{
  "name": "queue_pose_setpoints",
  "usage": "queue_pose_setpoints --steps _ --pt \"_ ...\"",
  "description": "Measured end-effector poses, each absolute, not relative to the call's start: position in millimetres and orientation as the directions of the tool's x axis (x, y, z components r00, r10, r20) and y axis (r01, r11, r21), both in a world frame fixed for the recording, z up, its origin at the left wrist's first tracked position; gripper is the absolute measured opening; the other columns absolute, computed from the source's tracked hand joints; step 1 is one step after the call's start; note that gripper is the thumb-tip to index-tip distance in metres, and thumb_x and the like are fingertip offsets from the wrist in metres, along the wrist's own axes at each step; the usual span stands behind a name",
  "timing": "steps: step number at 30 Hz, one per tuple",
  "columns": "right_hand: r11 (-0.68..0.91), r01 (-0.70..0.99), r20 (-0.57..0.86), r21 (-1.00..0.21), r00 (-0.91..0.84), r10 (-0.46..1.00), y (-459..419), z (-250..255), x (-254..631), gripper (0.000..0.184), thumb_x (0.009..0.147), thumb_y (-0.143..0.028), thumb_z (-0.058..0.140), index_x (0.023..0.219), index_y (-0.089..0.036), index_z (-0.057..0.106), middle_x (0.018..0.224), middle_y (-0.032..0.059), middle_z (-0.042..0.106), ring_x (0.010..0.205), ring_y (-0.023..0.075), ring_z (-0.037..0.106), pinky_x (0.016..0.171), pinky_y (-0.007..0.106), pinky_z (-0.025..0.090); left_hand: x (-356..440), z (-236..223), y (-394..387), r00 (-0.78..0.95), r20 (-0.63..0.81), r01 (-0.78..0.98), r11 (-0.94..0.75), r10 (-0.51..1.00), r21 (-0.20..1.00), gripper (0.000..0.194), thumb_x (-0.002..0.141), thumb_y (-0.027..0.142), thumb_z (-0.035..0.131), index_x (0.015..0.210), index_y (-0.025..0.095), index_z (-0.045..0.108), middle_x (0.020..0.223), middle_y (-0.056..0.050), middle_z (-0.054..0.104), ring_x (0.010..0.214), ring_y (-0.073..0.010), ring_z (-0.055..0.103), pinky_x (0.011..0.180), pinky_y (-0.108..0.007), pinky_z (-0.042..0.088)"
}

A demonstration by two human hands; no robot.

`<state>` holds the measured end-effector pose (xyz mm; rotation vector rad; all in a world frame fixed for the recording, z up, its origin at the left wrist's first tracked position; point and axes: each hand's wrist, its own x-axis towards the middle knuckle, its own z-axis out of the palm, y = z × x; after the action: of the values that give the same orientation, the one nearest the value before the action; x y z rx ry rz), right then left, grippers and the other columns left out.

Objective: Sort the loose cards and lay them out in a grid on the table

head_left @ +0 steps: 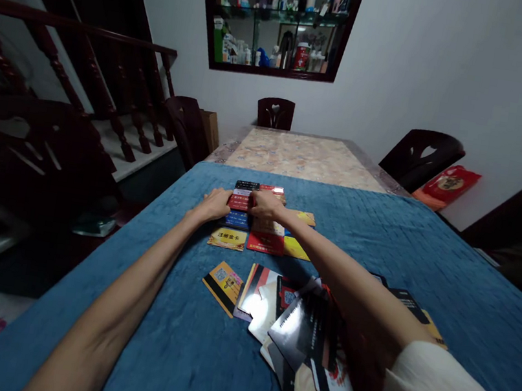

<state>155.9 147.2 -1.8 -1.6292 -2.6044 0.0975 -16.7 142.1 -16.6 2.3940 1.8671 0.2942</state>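
Note:
A red plastic card (239,201) lies at the left of a grouping of overlapping cards laid out in columns. My left hand (215,204) grips its left edge, fingers bent, and my right hand (265,205) pinches it at the right edge. Below it in the same column are blue cards (236,219) and a yellow card (228,238) with printed characters; a black card (247,186) tops the column. Beside that column, partly under my right hand, runs another ending in a red card (265,243). Farther right, a yellow card (296,248) shows past my forearm.
Nearer me spreads a loose pile of mixed cards (303,326), partly hidden by my right arm. An orange card (224,287) lies at its left. A blue cloth (159,350) covers this part of the table. Dark chairs (276,114) stand around it.

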Motion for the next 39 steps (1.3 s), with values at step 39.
queue_pose_setpoints --steps 39 --pt "0.368 0.923 -0.041 -0.108 -0.374 0.926 151.3 -6.0 150.0 0.035 0.086 -0.026 0.06 0.116 -0.013 0.073 0.119 0.0176 0.072 0.108 0.0267 0.068 0.086 0.027 0.051 -11.8 -15.1 134.2 0.186 0.088 0.958 -0.201 0.979 0.204 0.029 0.082 0.02 0.052 0.092 0.017 0.079 0.097 -0.011 0.075 0.104 -0.0316 0.066 0.093 -0.043 0.05"
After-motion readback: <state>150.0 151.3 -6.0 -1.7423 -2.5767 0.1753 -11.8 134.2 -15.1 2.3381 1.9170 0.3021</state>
